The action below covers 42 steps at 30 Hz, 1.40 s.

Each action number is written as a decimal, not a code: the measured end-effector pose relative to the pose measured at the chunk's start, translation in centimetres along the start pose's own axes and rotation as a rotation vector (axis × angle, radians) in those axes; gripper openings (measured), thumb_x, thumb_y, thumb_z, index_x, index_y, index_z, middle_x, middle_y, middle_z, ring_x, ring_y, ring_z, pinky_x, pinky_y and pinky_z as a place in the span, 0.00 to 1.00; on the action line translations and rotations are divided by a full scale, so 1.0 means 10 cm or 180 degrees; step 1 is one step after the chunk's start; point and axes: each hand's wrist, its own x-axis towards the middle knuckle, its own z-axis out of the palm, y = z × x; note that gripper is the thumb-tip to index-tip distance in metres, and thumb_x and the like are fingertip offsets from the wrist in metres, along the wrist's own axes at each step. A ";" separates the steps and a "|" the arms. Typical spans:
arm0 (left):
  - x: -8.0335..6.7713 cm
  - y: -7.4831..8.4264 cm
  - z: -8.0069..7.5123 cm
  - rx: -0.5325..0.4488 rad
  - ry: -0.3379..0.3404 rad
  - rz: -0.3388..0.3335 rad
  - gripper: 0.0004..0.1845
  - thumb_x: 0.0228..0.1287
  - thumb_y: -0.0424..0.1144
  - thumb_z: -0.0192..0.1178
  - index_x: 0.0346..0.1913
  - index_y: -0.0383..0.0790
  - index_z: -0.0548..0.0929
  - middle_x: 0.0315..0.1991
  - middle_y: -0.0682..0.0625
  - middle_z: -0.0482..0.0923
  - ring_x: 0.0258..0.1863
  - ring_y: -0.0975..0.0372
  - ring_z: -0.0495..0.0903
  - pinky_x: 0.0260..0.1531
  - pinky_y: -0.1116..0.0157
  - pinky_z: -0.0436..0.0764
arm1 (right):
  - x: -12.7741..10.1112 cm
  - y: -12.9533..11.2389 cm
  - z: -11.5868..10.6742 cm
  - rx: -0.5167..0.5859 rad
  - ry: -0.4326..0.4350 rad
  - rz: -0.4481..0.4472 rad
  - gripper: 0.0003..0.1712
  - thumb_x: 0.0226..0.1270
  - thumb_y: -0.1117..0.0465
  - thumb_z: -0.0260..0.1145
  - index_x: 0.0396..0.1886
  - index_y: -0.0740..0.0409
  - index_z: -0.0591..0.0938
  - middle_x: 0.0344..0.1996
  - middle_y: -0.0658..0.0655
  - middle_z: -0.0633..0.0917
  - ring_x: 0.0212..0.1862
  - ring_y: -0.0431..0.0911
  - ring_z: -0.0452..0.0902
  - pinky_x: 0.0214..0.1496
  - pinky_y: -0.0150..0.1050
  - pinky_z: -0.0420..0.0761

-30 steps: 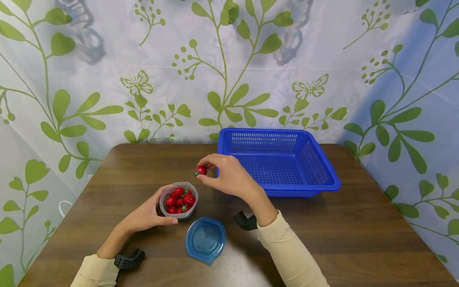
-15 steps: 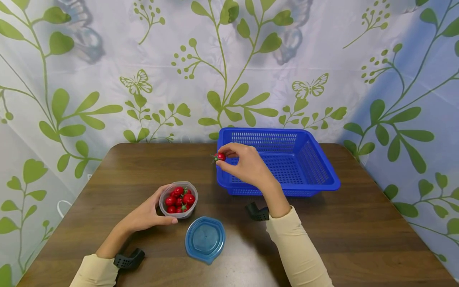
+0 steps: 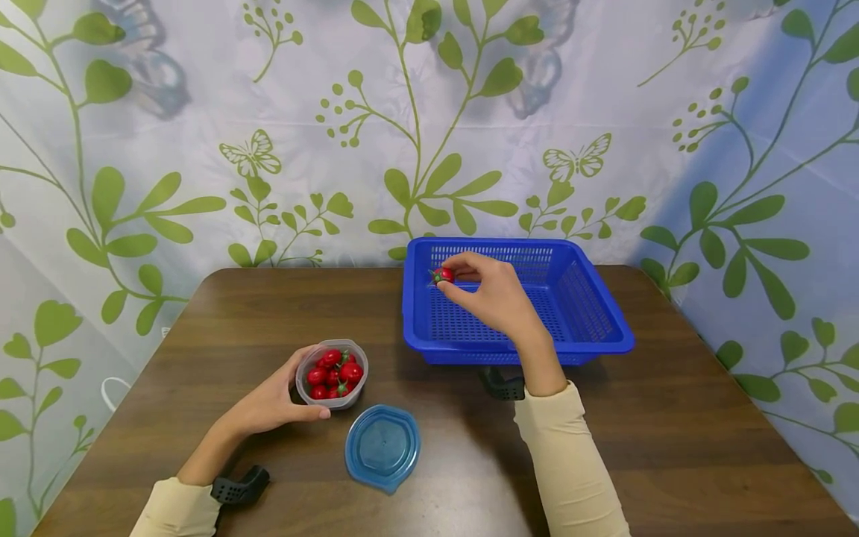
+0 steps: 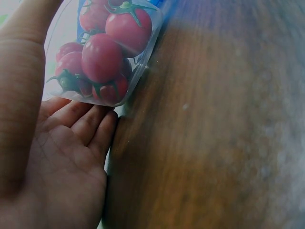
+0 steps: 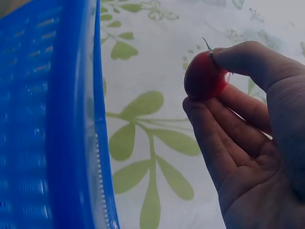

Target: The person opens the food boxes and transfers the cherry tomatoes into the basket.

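My right hand pinches a red cherry tomato with a green stem between thumb and fingertips. It is over the left part of a blue plastic basket. In the right wrist view the tomato shows between thumb and fingers, beside the basket's rim. On the table, my left hand holds a small clear plastic container, fingers around its left side and thumb along the near side. Several cherry tomatoes lie inside it; the left wrist view shows these tomatoes through the wall.
A blue lid lies on the wooden table, near and right of the container. Behind the table hangs a white cloth with green leaf prints. The basket stands near the table's back edge.
My right hand has moved right and away from me with the cherry tomato, from beside the basket's left edge to over the basket. The left hand and the container have stayed in place.
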 end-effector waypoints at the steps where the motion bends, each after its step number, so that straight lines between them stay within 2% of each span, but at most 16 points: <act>1: 0.00 0.00 0.00 0.0007 0.0005 -0.0002 0.51 0.57 0.47 0.77 0.79 0.48 0.57 0.75 0.44 0.65 0.72 0.48 0.67 0.67 0.67 0.69 | 0.00 0.02 -0.02 -0.0010 0.0004 0.0021 0.16 0.67 0.58 0.74 0.52 0.56 0.85 0.47 0.54 0.89 0.53 0.49 0.88 0.58 0.49 0.83; 15: -0.01 0.00 0.00 -0.0009 -0.0001 -0.0015 0.51 0.57 0.46 0.77 0.79 0.48 0.56 0.75 0.44 0.63 0.73 0.46 0.66 0.67 0.67 0.69 | -0.07 0.29 -0.26 -0.0084 0.0130 0.0372 0.17 0.69 0.56 0.72 0.55 0.56 0.84 0.50 0.57 0.89 0.55 0.52 0.87 0.59 0.51 0.82; 17: -0.01 0.00 0.01 -0.0012 -0.0006 -0.0025 0.52 0.57 0.46 0.77 0.79 0.49 0.56 0.76 0.44 0.63 0.73 0.46 0.65 0.69 0.61 0.69 | -0.07 0.33 -0.29 -0.0105 0.0127 0.0427 0.17 0.70 0.56 0.72 0.55 0.56 0.84 0.50 0.57 0.89 0.55 0.52 0.87 0.59 0.51 0.82; 22: -0.01 0.00 0.01 -0.0044 -0.0010 -0.0028 0.52 0.57 0.46 0.76 0.79 0.48 0.56 0.76 0.42 0.62 0.74 0.43 0.64 0.69 0.38 0.66 | -0.09 0.44 -0.36 -0.0166 0.0071 0.0581 0.17 0.71 0.55 0.71 0.55 0.57 0.84 0.50 0.59 0.89 0.56 0.53 0.86 0.59 0.53 0.82; 25: -0.01 0.00 0.01 -0.0089 -0.0019 -0.0018 0.52 0.57 0.46 0.76 0.79 0.47 0.55 0.76 0.41 0.61 0.74 0.41 0.63 0.68 0.33 0.63 | -0.11 0.51 -0.38 -0.0205 0.0031 0.0681 0.18 0.72 0.55 0.70 0.56 0.58 0.83 0.51 0.60 0.88 0.57 0.55 0.85 0.60 0.53 0.81; 30: 0.00 0.01 0.01 -0.0076 -0.0029 -0.0023 0.52 0.57 0.46 0.76 0.79 0.46 0.55 0.77 0.40 0.60 0.74 0.41 0.63 0.68 0.33 0.63 | -0.13 0.59 -0.41 -0.0301 0.0022 0.0835 0.19 0.73 0.55 0.69 0.58 0.58 0.82 0.53 0.61 0.87 0.58 0.56 0.84 0.61 0.55 0.80; 39: 0.00 0.02 0.01 0.0054 -0.0013 -0.0018 0.52 0.57 0.46 0.76 0.79 0.47 0.55 0.77 0.42 0.61 0.74 0.44 0.64 0.69 0.41 0.67 | -0.13 0.68 -0.44 -0.0403 -0.0022 0.0919 0.20 0.72 0.54 0.69 0.58 0.60 0.82 0.52 0.62 0.87 0.56 0.56 0.85 0.60 0.55 0.81; 42: 0.00 0.01 0.01 0.0006 -0.0022 -0.0016 0.52 0.57 0.46 0.76 0.79 0.46 0.55 0.76 0.41 0.61 0.74 0.43 0.64 0.69 0.37 0.66 | -0.14 0.70 -0.44 -0.0394 -0.0042 0.0935 0.20 0.73 0.54 0.69 0.58 0.60 0.82 0.52 0.62 0.87 0.56 0.56 0.85 0.61 0.55 0.81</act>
